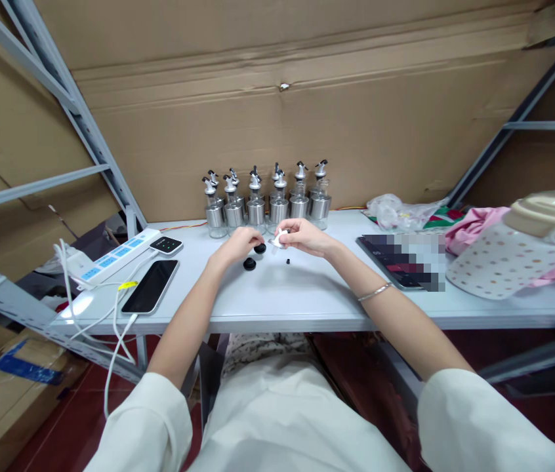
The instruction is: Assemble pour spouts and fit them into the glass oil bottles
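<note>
My right hand is closed in a pinch on a silver-white pourer spout, held just above the table. My left hand has its fingers together on a round black stopper; whether it is lifted off the table, I cannot tell. A second black stopper lies on the table just below that hand. Between my forearms rests a tiny black piece. Behind my hands stand several glass-and-steel oil bottles in two rows, with pourer spouts on top.
On the left of the white table are a power strip, a phone, a small black device and white cables. To the right lie a dark tablet-like device, a plastic bag and a dotted jug. Cardboard backs the table.
</note>
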`<state>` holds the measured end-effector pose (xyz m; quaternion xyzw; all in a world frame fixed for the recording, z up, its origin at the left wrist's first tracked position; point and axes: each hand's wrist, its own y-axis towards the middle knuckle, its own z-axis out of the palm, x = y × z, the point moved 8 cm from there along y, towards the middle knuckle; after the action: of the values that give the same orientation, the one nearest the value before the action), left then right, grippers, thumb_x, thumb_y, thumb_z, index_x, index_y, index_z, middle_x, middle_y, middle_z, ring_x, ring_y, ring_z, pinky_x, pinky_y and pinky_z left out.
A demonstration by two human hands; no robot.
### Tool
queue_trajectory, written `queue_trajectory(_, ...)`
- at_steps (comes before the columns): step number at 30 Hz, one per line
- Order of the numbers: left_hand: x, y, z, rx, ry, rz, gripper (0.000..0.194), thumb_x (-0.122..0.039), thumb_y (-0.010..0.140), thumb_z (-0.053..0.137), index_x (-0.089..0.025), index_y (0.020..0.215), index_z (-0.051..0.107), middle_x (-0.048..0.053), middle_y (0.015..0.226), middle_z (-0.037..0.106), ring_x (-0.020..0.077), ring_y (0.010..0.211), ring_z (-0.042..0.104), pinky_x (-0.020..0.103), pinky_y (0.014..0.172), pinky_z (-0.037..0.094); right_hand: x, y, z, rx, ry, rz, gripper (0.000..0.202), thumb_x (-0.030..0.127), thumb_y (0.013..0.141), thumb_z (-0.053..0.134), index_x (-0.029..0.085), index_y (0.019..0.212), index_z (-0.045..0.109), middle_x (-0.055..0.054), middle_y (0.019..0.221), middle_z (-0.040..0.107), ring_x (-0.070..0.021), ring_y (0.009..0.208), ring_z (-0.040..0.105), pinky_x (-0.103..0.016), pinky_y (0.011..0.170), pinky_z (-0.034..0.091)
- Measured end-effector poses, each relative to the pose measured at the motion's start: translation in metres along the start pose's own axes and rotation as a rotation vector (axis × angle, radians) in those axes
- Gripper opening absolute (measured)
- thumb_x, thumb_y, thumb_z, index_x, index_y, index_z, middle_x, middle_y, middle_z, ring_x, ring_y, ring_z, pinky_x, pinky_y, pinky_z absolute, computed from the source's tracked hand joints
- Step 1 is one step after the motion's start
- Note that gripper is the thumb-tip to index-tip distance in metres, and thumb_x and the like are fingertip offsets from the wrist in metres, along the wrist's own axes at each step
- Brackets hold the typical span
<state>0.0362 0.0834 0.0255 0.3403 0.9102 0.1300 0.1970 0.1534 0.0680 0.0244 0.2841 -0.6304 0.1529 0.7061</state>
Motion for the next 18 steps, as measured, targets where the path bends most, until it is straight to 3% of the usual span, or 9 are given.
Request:
queue_trajectory(5, -0.020, -0.005, -0.030, -0.284, -0.081, 0.045, 0.013, -0.014, 0.084, 0.053, -0.016, 0.086, 0.066, 0.005, 0.086, 0.068, 0.0141, 0.078, 0.063, 0.026, 0.075, 0.051, 0.004, 0.000, -0.006, -0.049, 0.015, -0.027, 0.027, 0.028, 0.056, 0.082, 0.016, 0.071, 0.064, 0.001, 0.061, 0.061, -0.0076, 0.053, 0.051, -0.023, 0.052, 0.040)
queue_trajectory(12, -0.047, -0.038, -0.057, -0.695, -0.185, 0.108, 0.015, -0.026, 0.093, 0.046, -0.018, 0.090, 0.058, 0.006, 0.092, 0.063, 0.0145, 0.088, 0.061, 0.027, 0.076, 0.051, 0.008, 0.000, -0.014, -0.111, 0.088, -0.081, 0.029, 0.030, 0.055, 0.083, 0.017, 0.073, 0.063, 0.003, 0.063, 0.058, -0.0072, 0.053, 0.049, -0.024, 0.051, 0.040)
queue_trajectory(18, -0.058, -0.049, -0.054, -0.788, -0.104, 0.160, 0.020, -0.033, 0.096, 0.040, -0.019, 0.090, 0.052, 0.007, 0.094, 0.060, 0.0147, 0.092, 0.059, 0.029, 0.079, 0.050, 0.017, -0.003, -0.026, -0.219, 0.203, -0.140, 0.030, 0.032, 0.057, 0.083, 0.019, 0.071, 0.060, 0.004, 0.065, 0.055, -0.0072, 0.058, 0.050, -0.022, 0.054, 0.043)
